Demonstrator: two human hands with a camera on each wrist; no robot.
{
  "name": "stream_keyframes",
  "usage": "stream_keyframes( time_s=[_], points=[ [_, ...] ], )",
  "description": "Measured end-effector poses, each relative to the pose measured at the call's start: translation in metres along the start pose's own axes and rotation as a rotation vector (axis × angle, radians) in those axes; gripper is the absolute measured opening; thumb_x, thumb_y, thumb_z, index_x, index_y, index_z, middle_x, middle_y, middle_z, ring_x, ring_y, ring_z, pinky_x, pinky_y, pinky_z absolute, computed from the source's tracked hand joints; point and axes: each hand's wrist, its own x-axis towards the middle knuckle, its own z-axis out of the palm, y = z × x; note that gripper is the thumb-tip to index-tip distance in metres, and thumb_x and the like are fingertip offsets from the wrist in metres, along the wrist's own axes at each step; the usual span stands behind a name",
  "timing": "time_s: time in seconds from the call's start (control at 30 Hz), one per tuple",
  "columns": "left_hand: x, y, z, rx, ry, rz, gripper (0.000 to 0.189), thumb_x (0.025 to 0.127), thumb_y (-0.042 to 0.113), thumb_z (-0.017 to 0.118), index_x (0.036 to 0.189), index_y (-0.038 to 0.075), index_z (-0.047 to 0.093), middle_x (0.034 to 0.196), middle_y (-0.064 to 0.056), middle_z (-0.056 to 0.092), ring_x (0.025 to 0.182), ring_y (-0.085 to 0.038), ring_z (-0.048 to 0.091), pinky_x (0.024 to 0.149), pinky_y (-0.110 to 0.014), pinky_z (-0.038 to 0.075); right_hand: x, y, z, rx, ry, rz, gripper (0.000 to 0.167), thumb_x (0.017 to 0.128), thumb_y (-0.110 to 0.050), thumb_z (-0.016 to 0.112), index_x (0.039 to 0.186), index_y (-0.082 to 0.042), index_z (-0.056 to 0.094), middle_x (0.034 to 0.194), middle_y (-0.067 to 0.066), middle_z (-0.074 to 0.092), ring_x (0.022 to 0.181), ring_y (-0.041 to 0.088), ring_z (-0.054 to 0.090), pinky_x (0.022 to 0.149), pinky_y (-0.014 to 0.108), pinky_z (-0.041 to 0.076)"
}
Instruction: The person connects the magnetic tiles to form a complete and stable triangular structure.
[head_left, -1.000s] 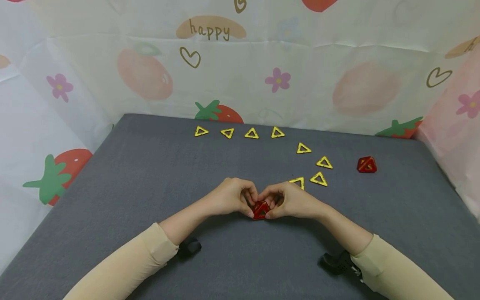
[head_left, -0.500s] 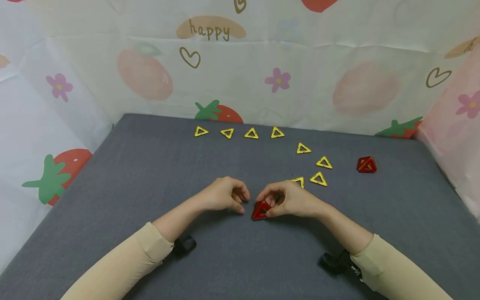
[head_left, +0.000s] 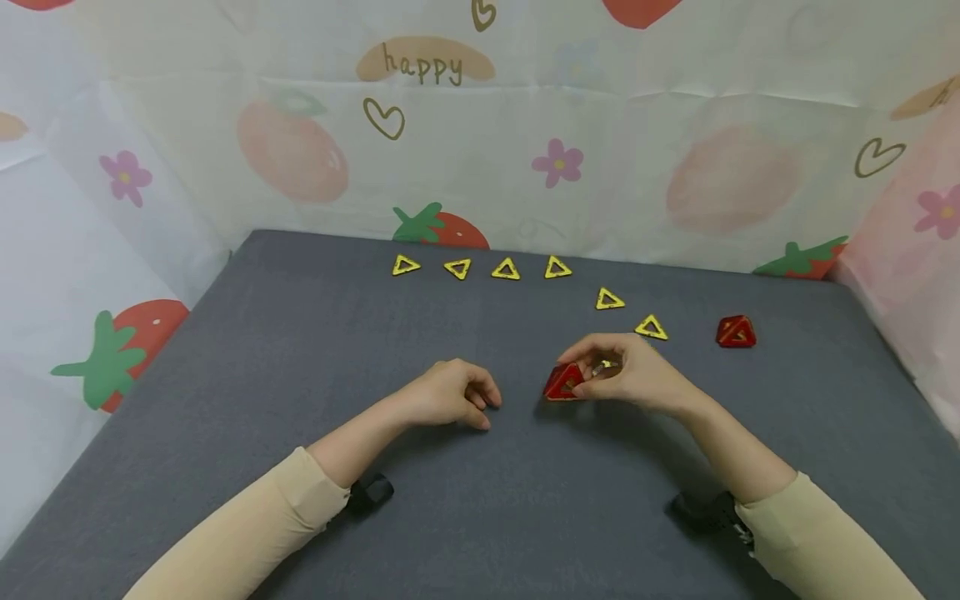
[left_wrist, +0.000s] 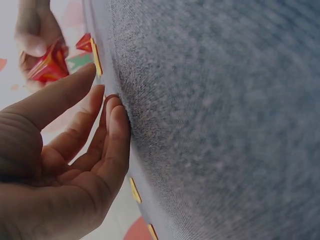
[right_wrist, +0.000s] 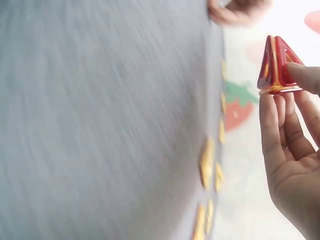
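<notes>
Red pyramid (head_left: 557, 382), hollow-faced and yellow-edged, is pinched in the right grip (head_left: 632, 372), left grip (head_left: 448, 392) relaxed

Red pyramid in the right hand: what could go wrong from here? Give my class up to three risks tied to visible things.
1. The right hand alone pinches the red pyramid above the table, so it might slip and drop.
2. A yellow triangle lies just beyond the hand; a low sweep could nudge it.
3. A second red pyramid stands farther right; if the hand goes that way, the two might bump.
</notes>
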Motion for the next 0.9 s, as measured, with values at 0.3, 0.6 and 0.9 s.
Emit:
stream_keyframes(
  time_s=[0.3, 0.6, 0.9],
  points=[
    [0.001, 0.001, 0.002, 0.029, 0.003, 0.001, 0.021, 0.080, 0.010, 0.081, 0.099, 0.012, 0.074, 0.094, -0.003, 0.072, 0.082, -0.008, 0.062, 0.068, -0.020, 0.049, -0.035, -0.003, -0.064, -0.162, 0.270, 0.038, 0.034, 0.090, -0.013, 0.072, 0.123, -0.009, 0.066, 0.096, -0.009, 0.065, 0.085, 0.011, 0.063, 0.069, 0.024, 0.053],
    [-0.001, 0.001, 0.005, 0.074, 0.011, 0.040, 0.019, 0.081, 0.010, 0.080, 0.099, 0.012, 0.074, 0.095, -0.004, 0.071, 0.082, -0.009, 0.061, 0.070, -0.020, 0.049, -0.068, 0.022, -0.114, -0.242, 0.524, 0.180, 0.036, 0.092, -0.016, 0.071, 0.126, -0.009, 0.064, 0.098, -0.026, 0.063, 0.085, -0.003, 0.062, 0.069, 0.016, 0.049],
    [-0.003, 0.003, 0.005, 0.109, 0.016, 0.058, 0.019, 0.083, 0.012, 0.079, 0.101, 0.012, 0.074, 0.102, -0.004, 0.069, 0.087, -0.009, 0.061, 0.074, -0.021, 0.050, -0.100, 0.057, -0.157, -0.184, 0.681, 0.204, 0.033, 0.093, -0.011, 0.068, 0.125, -0.016, 0.065, 0.090, -0.031, 0.062, 0.081, -0.011, 0.059, 0.071, 0.006, 0.044]
  ],
)
